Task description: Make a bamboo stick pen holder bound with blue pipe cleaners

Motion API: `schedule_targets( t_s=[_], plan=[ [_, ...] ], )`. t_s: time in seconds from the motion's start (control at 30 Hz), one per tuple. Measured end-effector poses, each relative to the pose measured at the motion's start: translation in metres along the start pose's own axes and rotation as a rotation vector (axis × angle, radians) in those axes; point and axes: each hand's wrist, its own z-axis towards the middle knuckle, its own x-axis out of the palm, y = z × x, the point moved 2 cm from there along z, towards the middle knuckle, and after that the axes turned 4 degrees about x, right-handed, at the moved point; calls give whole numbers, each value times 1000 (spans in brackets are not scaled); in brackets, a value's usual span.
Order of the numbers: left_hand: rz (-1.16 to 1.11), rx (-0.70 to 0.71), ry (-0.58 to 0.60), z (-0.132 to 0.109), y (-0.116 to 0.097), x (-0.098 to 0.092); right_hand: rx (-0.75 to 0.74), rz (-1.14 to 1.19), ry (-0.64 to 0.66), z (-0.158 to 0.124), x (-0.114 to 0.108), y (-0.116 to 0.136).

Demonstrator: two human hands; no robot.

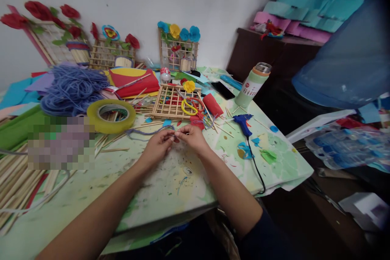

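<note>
My left hand (159,145) and my right hand (192,137) meet fingertip to fingertip over the near middle of the table. Both are closed in a pinch on a strand of blue-purple yarn (142,132), which trails off to the left across the tabletop. The exact bit between the fingertips is mostly hidden. Just beyond the hands lies a small bamboo-stick lattice (166,99) with a yellow paper flower (189,86) on it. Yellow-and-red-handled scissors (189,107) rest at the lattice's near right side.
A blue glue gun (243,124) lies right, its cord hanging over the table edge. Behind it stand a green bottle (253,85) and a phone (223,89). To the left are a tape roll (91,114), a yarn heap (73,89) and bamboo sticks (18,183). Flower-decorated lattices (196,50) lean against the wall.
</note>
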Motion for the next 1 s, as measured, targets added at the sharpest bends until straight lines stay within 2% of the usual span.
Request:
schedule_targets(
  t_s=[0.13, 0.27, 0.43, 0.6, 0.83, 1.0],
  plan=[
    [67, 48, -29, 0, -4, -1, 19, -13, -43, 0, -1, 2],
    [-19, -16, -57, -1, -3, -2, 85, 23, -58, 0, -2, 3],
    [8, 7, -117, -2, -7, -3, 98, 72, -27, 0, -3, 2],
    [-78, -79, -106, -4, -6, 1, 109, 90, -63, 0, -4, -2],
    [-431, -214, -160, -4, -2, 3, -73, -48, -142, 1, -1, 2],
    [-487, -199, -204, -2, -2, 0, -67, -135, -147, -1, 5, 0]
  ],
)
